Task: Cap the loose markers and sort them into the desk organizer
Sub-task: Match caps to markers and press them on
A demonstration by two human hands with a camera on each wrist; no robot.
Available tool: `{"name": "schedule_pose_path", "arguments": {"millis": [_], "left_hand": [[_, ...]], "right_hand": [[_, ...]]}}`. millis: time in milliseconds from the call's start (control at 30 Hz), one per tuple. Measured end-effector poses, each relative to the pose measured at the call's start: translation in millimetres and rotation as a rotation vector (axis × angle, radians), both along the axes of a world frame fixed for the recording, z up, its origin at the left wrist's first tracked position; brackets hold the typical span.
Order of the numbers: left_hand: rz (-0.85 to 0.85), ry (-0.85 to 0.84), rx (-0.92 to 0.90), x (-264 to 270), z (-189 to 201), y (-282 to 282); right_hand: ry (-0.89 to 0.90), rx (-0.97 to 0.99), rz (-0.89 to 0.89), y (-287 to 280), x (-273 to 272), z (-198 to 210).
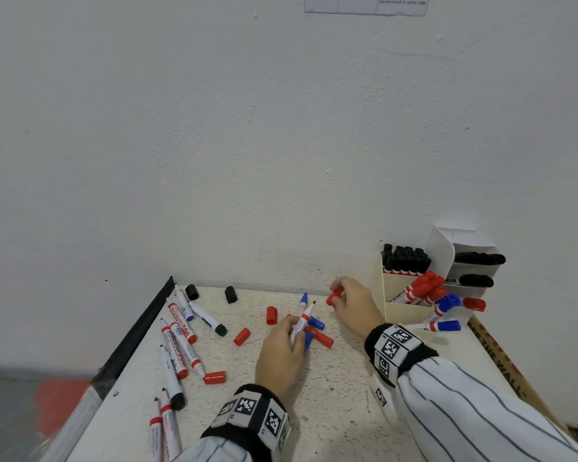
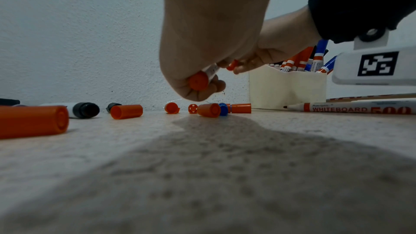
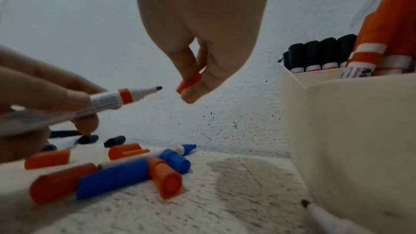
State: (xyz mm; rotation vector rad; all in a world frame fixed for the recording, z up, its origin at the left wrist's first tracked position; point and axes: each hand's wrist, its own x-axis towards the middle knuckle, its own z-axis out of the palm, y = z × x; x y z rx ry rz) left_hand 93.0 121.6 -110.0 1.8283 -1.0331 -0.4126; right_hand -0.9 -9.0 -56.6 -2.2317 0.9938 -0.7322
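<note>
Left hand: the left hand (image 1: pixel 281 351) is curled round an uncapped red whiteboard marker (image 1: pixel 301 323), lifted off the table, its bare tip aimed up and toward the right hand.
Right hand: the right hand (image 1: pixel 354 306) pinches a red cap (image 1: pixel 332 297) between thumb and fingertips — held in the air, just beyond the marker's tip and not touching it.
Desk organizer: the cream desk organizer (image 1: pixel 404 306) stands at the right by the wall; black-capped markers (image 1: pixel 404 260) fill its back compartment, red-capped markers (image 1: pixel 424 288) lean in the one in front, and blue-capped ones sit at the near corner.
Loose pile: under the hands lie blue and red caps and an uncapped blue marker (image 3: pixel 180 149), touching one another.
Left of table: a row of uncapped red markers (image 1: pixel 181 341) and black ones lies along the edge — two black caps (image 1: pixel 211 293) rest near the wall.
Table: a speckled white tabletop (image 1: pixel 331 411).
</note>
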Motion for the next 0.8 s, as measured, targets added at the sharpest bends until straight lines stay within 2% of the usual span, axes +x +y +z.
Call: {"name": "schedule_pose_path", "arguments": {"millis": [67,133,233,367,533,600,733,800], "left_hand": [[-0.004,-0.034,-0.002,0.4,-0.4,0.1],[-0.019,-0.053,0.001,0.3,1.2,1.1],[-0.034,-0.047,-0.007,0.2,0.8,1.8],[-0.040,-0.059,-0.014,0.0,-1.5,1.6],[-0.147,-0.124,-0.024,-1.7,7.8,4.8],[-0.173,-0.107,-0.020,-2.9,13.4,6.9],[-0.200,-0.062,-0.132,-11.9,29.2,14.3],[-0.196,-0.144,-0.136,-16.4,33.1,16.1]], "right_hand": [[-0.144,0.140,0.041,7.7,0.2,5.6],[-0.188,0.227,0.091,12.7,-0.2,6.8],[-0.193,0.236,0.118,15.8,-3.2,3.0],[-0.205,0.144,0.070,13.6,-10.7,-0.1],[-0.153,0.257,0.174,15.8,-19.1,-4.2],[-0.129,0.254,0.145,18.2,-24.4,-4.9],[-0.040,0.201,0.076,22.2,-36.4,-1.2],[-0.026,0.217,0.043,25.8,-39.4,2.5]]}}
